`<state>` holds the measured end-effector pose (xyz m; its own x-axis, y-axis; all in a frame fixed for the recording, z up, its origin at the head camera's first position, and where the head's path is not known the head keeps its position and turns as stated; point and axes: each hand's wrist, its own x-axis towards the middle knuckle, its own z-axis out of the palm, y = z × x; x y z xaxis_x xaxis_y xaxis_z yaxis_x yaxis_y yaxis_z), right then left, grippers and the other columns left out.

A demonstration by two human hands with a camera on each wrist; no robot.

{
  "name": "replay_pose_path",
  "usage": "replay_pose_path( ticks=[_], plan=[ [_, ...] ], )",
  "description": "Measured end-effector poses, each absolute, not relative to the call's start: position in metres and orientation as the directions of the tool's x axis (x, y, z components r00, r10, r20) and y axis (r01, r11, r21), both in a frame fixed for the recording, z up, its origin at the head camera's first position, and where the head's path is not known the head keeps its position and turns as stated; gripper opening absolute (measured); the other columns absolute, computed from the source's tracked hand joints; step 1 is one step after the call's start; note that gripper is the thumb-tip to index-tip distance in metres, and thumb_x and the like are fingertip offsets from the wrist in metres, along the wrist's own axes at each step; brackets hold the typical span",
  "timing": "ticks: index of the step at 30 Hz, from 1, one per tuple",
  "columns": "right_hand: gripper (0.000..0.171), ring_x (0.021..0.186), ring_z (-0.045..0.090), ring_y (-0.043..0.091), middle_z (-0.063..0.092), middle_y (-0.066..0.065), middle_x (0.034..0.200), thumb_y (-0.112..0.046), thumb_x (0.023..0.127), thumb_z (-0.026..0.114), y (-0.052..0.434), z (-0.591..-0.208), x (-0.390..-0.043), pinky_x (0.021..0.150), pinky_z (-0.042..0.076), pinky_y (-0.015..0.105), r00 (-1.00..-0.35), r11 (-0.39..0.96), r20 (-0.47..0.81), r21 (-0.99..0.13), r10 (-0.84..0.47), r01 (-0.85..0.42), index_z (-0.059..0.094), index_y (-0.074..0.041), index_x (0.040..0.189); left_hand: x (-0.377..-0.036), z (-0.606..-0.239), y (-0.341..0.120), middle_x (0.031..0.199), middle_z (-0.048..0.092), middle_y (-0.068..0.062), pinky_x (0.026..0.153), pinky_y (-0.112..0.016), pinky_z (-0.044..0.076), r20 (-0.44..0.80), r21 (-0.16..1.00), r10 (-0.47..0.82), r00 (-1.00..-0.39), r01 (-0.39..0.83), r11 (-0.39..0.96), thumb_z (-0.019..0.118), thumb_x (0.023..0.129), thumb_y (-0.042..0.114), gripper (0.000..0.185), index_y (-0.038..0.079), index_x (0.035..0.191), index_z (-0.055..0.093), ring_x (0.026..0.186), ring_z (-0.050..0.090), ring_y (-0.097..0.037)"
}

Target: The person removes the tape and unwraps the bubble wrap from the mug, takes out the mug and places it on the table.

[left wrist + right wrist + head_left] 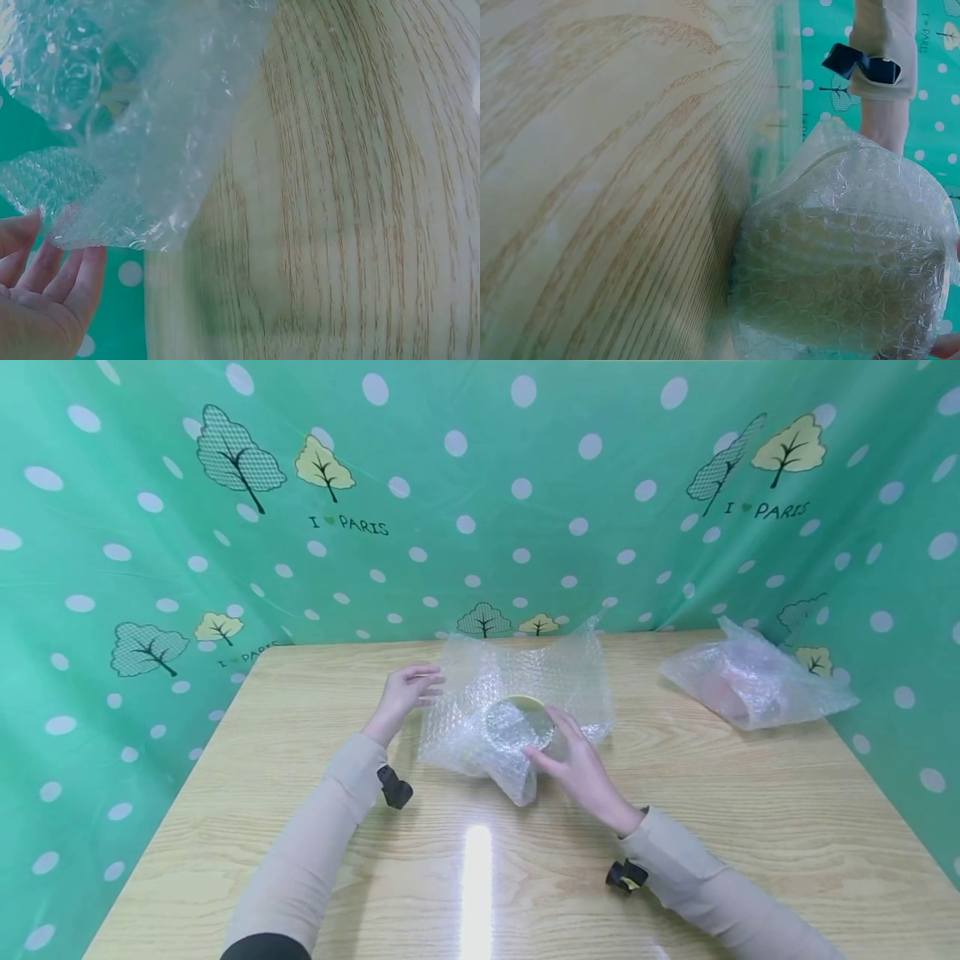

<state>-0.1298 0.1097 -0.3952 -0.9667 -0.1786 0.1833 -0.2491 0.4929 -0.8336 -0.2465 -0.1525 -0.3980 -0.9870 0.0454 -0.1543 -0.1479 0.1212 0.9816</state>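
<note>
A bubble wrap sheet (517, 664) lies spread at the back middle of the table. On it sits a round object with a pale yellow rim (522, 698), bubble wrap folded over its front and inside; its exact kind is unclear. My right hand (577, 768) grips its right side, thumb in front and fingers behind. In the right wrist view, the wrapped object (832, 277) looks yellowish through the bubbles. At the sheet's left edge, my left hand (405, 697) holds the wrap between thumb and fingers. The left wrist view shows this wrap (172, 150) lifted above the fingertips.
A bubble-wrapped bundle (757, 681), with something reddish inside, lies at the back right of the wooden table (300, 710). Behind and beside the table hangs a green dotted curtain (525, 460). A light reflection shines on the tabletop near the front.
</note>
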Motion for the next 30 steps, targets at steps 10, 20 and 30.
replay_pose_path(
  ticks=[10,20,30],
  plan=[
    [0.075,0.127,0.026,0.035,0.028,0.018,0.14,-0.034,0.079,0.064,0.1095,-0.3949,-0.1301,0.104,0.021,0.05,-0.966,0.492,0.189,-0.833,-0.176,-0.253,0.029,-0.001,0.135,-0.2499,-0.401,-0.1563,0.116,0.055,-0.022,0.083,-0.037,0.05,-0.201,0.967,0.018,-0.979,-0.195,0.163,0.05,0.09,0.013,0.031,-0.001,0.118,0.052,0.101,0.056,-0.035],
    [0.075,0.127,0.026,0.035,0.028,0.018,0.14,-0.034,0.079,0.064,0.1086,-0.3952,-0.1301,0.104,0.021,0.051,-0.968,0.496,0.182,-0.834,-0.171,-0.244,0.029,-0.001,0.135,-0.2525,-0.4044,-0.1597,0.117,0.054,-0.02,0.088,-0.041,0.046,-0.241,0.954,-0.003,-0.97,-0.238,0.181,0.05,0.09,0.013,0.032,0.002,0.121,0.051,0.1,0.055,-0.035],
    [0.074,0.127,0.026,0.036,0.028,0.02,0.139,-0.032,0.079,0.065,0.1082,-0.3956,-0.1308,0.104,0.021,0.05,-0.967,0.493,0.187,-0.833,-0.173,-0.25,0.029,0.0,0.135,-0.2453,-0.3955,-0.1605,0.118,0.053,-0.021,0.085,-0.036,0.049,-0.166,0.963,-0.008,-0.986,-0.164,0.216,0.05,0.09,0.011,0.037,0.004,0.126,0.047,0.101,0.055,-0.035]
  ],
)
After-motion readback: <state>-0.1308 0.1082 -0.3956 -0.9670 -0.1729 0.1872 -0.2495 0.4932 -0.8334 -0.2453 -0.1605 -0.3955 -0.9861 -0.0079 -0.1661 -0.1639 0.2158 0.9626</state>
